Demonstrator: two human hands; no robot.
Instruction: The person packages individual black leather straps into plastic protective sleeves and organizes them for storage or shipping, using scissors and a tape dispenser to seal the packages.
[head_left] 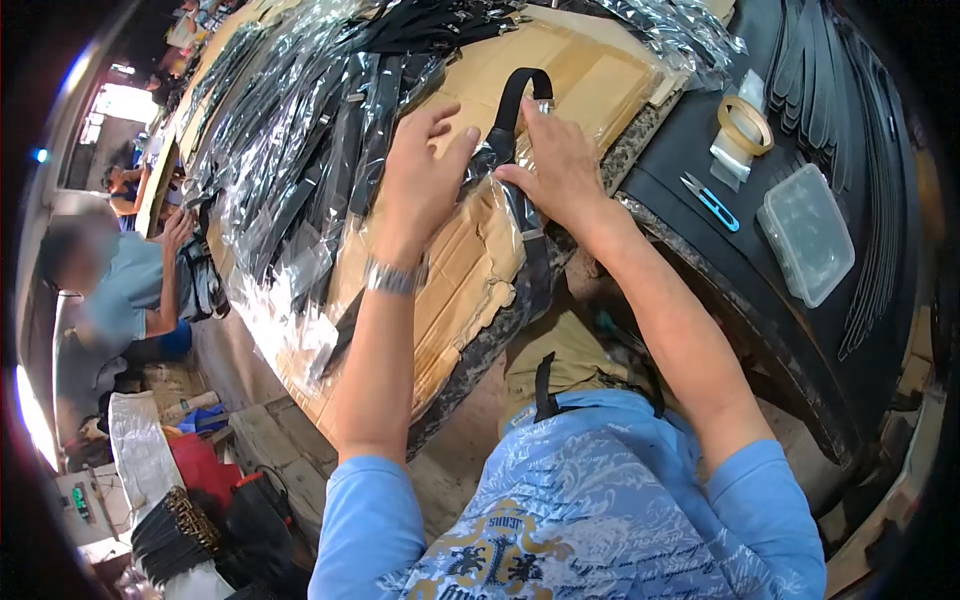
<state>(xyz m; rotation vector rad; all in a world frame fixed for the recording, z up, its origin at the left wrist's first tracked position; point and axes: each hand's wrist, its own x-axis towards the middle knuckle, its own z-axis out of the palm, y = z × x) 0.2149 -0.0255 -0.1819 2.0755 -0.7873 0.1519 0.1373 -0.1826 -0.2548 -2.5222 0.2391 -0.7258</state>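
Observation:
A black belt (507, 118), bent into a loop at its far end, lies on the cardboard in front of me. Its lower part runs towards me in a clear plastic sleeve and hangs over the edge. My right hand (562, 165) grips the belt near the loop, thumb and index finger on its side. Left of it, my left hand (424, 172) is held with thumb and fingers apart, its thumb close to the belt. A metal watch band (392, 277) is around my left wrist.
Many plastic-wrapped black belts (300, 130) are heaped left on the cardboard (440, 345). On the black surface at right are blue thread snips (712, 203), a tape roll (745, 126), a clear plastic box (808, 235) and black straps (808, 80). Another person (125, 280) sits at left.

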